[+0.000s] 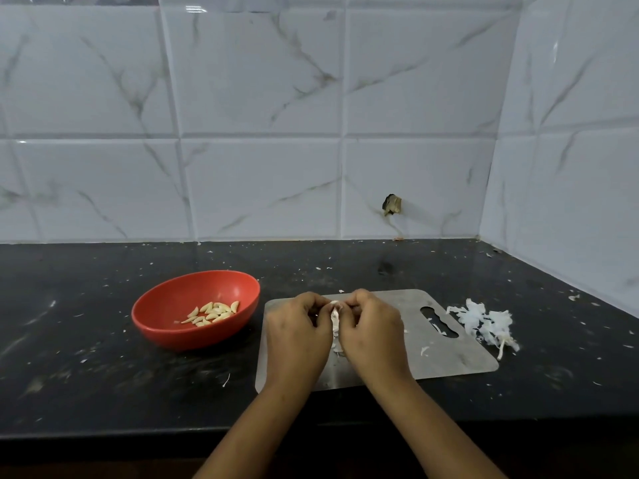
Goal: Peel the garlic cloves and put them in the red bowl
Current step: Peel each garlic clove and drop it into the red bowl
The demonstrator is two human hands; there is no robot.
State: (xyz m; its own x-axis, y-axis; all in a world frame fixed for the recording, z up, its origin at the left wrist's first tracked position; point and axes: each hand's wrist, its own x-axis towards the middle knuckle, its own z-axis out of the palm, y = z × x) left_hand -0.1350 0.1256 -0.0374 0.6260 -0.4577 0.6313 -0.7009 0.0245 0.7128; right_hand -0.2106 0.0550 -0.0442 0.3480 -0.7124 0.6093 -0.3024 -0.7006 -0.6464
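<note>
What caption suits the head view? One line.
Left hand and right hand pinch a garlic clove over the steel board; peeled cloves lie in the red bowl, skins heaped right.

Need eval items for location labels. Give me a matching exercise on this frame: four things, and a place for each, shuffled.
Things
1. peeled cloves
2. pile of skins
3. clove being peeled
4. red bowl

Places
a. on the counter, right of the steel board
b. pinched between left hand and right hand
c. in the red bowl
d. on the counter, left of the steel board

Pairs: 1-c, 2-a, 3-b, 4-d
</note>
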